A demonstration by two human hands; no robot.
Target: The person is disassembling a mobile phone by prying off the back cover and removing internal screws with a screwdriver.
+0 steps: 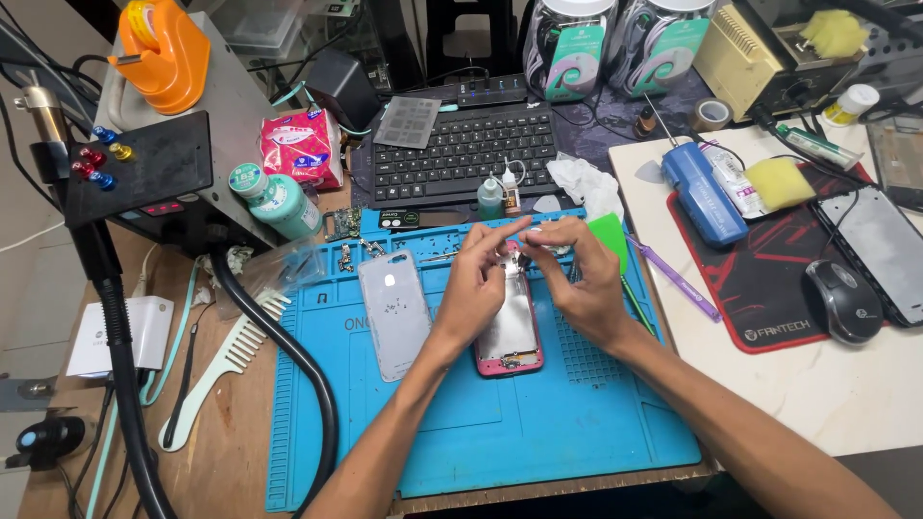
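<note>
Workbench clutter surrounds a wide blue repair mat (pixel 538 423), which lies on the wooden desk (pixel 231 442) beside a white table (pixel 817 384). Behind the mat sits a black keyboard (pixel 461 154), and on the white table a red mouse pad (pixel 760 259) carries a dark mouse (pixel 841 300). On the mat, near its middle, lies an opened pink phone frame (pixel 510 332), its metal inside facing up; just to its left rests a pale grey back cover (pixel 394 312), apart from it. Both hands meet over the top end of the pink frame. The left hand (pixel 476 279) has its fingers curled together, thumb and forefinger pressed toward each other at the frame's upper edge. The right hand (pixel 582 279) bends its fingers in close too, pinching at the same spot; whatever small part sits between the fingertips is too tiny to make out. A green plastic card (pixel 609 235) lies just behind the right hand.
</note>
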